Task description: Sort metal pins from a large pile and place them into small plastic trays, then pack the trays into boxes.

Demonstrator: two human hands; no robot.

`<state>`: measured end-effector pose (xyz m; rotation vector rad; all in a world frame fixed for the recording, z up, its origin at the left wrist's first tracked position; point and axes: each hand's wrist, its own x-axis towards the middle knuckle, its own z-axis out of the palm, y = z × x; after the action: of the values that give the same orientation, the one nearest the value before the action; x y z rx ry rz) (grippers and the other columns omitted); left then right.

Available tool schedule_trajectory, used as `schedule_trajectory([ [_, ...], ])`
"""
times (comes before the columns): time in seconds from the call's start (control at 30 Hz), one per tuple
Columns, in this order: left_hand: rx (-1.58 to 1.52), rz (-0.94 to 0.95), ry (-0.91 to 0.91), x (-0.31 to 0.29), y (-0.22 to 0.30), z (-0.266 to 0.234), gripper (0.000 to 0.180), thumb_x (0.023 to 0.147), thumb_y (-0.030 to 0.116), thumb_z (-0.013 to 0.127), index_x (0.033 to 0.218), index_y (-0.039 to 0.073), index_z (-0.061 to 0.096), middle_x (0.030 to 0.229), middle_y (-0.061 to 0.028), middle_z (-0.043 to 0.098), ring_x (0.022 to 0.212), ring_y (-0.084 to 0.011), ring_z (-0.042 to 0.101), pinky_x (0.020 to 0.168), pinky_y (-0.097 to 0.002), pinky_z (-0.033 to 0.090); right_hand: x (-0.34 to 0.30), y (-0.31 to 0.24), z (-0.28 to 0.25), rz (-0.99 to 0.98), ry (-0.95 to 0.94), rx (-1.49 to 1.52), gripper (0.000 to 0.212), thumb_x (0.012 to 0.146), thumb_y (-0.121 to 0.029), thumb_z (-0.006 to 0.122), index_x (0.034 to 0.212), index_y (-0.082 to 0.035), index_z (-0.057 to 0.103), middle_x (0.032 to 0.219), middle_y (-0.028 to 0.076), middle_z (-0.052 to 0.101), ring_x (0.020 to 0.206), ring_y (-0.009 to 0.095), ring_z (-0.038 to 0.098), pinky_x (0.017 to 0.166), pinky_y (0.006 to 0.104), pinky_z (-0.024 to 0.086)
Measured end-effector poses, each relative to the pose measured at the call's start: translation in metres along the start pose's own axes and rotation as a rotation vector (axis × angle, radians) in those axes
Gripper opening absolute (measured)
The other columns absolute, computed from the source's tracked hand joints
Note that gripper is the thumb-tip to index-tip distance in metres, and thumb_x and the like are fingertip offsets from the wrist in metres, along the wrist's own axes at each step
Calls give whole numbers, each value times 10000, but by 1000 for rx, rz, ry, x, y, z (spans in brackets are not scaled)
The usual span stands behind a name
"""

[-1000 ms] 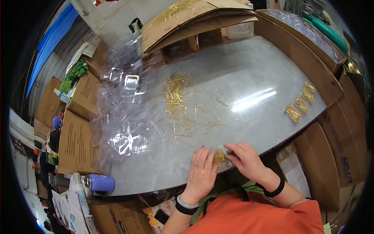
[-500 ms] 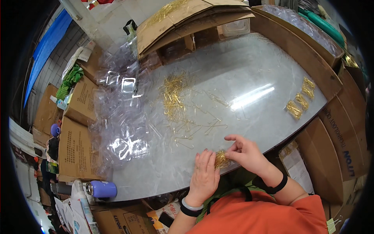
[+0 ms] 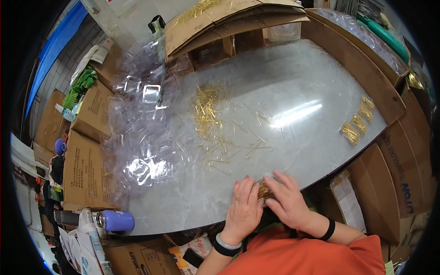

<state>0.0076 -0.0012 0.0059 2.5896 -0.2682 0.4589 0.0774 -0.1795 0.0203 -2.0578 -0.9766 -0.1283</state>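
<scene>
Between my two hands, at the near edge of the table, lies a small bundle of gold wire hooks (image 3: 264,190). My left hand (image 3: 243,206) presses against its left side, fingers long and close together. My right hand (image 3: 288,200) closes on it from the right, fingers bent over the top. A bit of clear plastic seems to show at its far end; my fingers hide much of the bundle. Farther off, loose gold wire hooks (image 3: 207,110) lie in a heap, with several strewn nearer me. Packed hook bundles (image 3: 358,123) sit in a row at the right.
Clear plastic boxes or trays (image 3: 146,133) pile up along the left of the grey table (image 3: 293,151). A purple bottle (image 3: 117,220) rests on its side at the near left corner. Cardboard boxes (image 3: 89,169) border the left; a cardboard shelf (image 3: 233,25) stands at the back.
My right hand has gone from pinching at the bundle with its index finger raised to lying over it with several fingers. My left hand stays beside it. The view has shifted slightly.
</scene>
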Motion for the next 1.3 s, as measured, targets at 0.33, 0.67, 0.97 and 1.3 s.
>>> schedule_trajectory([
  [0.33,-16,12,36,0,0,2,557,917,75,620,1424,-50,428,1430,-222,454,1362,-433,449,1177,-579,326,15,13,16,-17,99,54,388,885,-79,685,1258,-17,604,1195,177,636,1219,396,543,1019,473,440],
  [0.67,6,18,11,-1,-2,2,568,893,93,645,1409,-65,468,1454,-225,441,1397,-432,411,1176,-577,330,10,2,6,-50,9,-54,526,915,-204,684,1362,25,525,1344,212,566,1298,412,494,1111,553,350],
  [0.97,63,3,26,-4,0,2,595,885,101,667,1411,-94,470,1476,-253,422,1413,-448,385,1175,-574,327,6,7,7,-127,-172,-146,752,954,-373,665,1506,46,372,1529,213,454,1458,410,377,1199,606,225],
  [1.3,-90,-61,-9,0,-1,-2,576,985,216,616,1429,-115,457,1513,-292,408,1421,-469,373,1170,-522,339,12,11,2,-183,-198,-138,839,844,-376,763,1472,50,406,1540,269,393,1428,461,381,1186,530,330],
])
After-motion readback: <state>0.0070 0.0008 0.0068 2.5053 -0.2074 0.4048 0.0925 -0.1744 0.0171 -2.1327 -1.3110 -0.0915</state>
